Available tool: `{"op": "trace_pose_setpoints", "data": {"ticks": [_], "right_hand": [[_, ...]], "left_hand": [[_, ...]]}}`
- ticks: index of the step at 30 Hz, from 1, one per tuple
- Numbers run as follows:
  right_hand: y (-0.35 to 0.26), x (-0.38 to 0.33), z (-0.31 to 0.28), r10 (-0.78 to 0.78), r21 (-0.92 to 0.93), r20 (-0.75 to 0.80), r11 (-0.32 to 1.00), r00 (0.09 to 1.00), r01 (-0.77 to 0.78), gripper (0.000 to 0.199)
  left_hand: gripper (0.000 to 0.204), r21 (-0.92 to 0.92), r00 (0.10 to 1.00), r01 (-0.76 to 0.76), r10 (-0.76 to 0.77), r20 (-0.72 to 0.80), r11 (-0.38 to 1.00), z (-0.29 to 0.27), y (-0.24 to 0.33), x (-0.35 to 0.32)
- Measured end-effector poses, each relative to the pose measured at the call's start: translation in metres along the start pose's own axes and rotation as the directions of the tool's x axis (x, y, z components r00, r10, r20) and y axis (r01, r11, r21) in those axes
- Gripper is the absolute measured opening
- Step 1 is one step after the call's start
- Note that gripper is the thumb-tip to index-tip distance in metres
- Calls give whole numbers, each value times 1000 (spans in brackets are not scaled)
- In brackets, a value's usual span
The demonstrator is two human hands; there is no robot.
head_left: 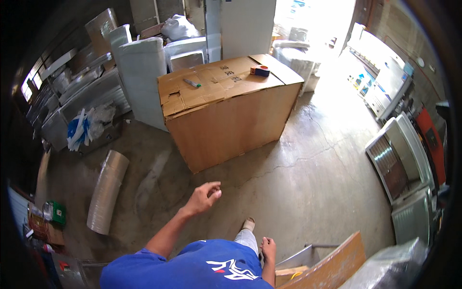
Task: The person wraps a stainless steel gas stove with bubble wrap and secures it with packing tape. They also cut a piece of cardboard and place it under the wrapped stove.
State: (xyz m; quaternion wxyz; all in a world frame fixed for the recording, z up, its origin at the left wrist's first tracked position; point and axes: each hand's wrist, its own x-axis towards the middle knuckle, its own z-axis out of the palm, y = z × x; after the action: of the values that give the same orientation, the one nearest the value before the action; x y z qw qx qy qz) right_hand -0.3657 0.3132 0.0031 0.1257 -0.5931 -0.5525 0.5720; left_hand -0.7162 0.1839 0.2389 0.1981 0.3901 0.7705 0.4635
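My left hand (204,196) reaches forward over the concrete floor, fingers loosely curled and apart from the thumb, holding nothing. My right hand (268,248) hangs by my leg, empty, fingers relaxed. Ahead stands a large brown cardboard box (231,120), well beyond my left hand. On the box's top lie an orange roll of tape (260,71) near the far right corner and a green marker pen (191,83) towards the left. The box's left top flap is torn. My foot (248,224) shows below the left hand.
A roll of clear wrapping film (107,190) lies on the floor at left. Wrapped white appliances (142,72) stand behind the box. More appliances (402,159) line the right side. A wooden board (332,262) and a metal frame sit at lower right.
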Motion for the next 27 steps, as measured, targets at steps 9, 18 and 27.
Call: {"op": "trace_pose_setpoints", "data": {"ticks": [9,18,27], "right_hand": [[-345,181,124,-478,-248,505,717,719,651,44],[-629,252,395,-766,23,602,296,223,955,45],[-723,326,593,-775,-347,563,95,288,933,51]], "left_hand": [[61,188,802,472,-508,314,862,54,-114,19],[55,-259,725,661,-689,-23,704,32,-194,122],[52,-401,619,615,-731,-287,679,-118,-283,208]]}}
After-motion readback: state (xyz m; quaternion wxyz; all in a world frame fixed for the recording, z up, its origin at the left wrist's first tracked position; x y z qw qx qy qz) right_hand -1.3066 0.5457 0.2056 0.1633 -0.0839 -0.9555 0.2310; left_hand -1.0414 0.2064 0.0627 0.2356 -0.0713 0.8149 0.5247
